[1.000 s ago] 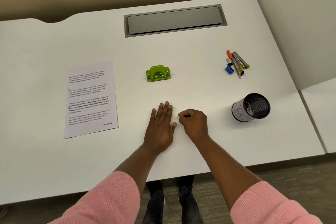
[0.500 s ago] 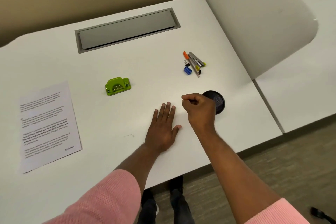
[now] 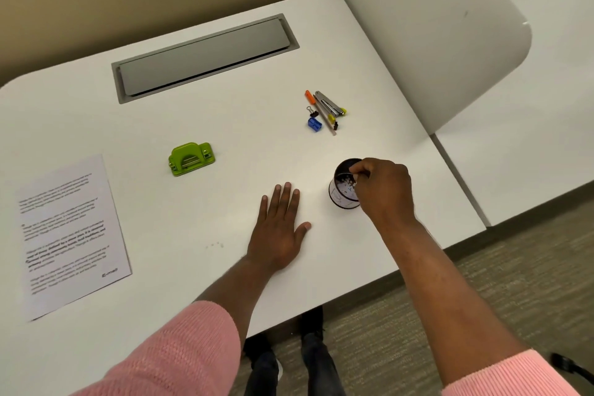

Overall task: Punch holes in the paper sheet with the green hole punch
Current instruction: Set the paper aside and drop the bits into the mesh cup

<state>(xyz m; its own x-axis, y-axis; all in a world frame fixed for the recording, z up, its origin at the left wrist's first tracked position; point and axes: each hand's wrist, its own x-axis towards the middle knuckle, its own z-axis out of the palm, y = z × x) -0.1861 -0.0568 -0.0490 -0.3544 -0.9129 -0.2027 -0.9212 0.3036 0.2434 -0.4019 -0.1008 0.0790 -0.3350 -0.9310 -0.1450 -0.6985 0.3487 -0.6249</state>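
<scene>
Head view: left hand point(image 3: 278, 235) flat on white surface point(image 3: 225, 112), fingers point(image 3: 287, 199) straight; right hand point(image 3: 382, 190) pinched above black mesh cup point(image 3: 340, 199), contents of the pinch unclear.

- From the left hand point(image 3: 279, 228), bare desk point(image 3: 238, 190) runs to the green hole punch point(image 3: 191, 159) at ten o'clock.
- Nine o'clock: bare desk to the paper sheet point(image 3: 69, 235).
- Two o'clock: cup point(image 3: 341, 194) and right hand point(image 3: 384, 190) block the way.

Left hand point(image 3: 278, 231) lies flat on the desk point(image 3: 225, 112); right hand point(image 3: 382, 190), fingers point(image 3: 357, 169) curled, hovers over the cup point(image 3: 340, 198).
</scene>
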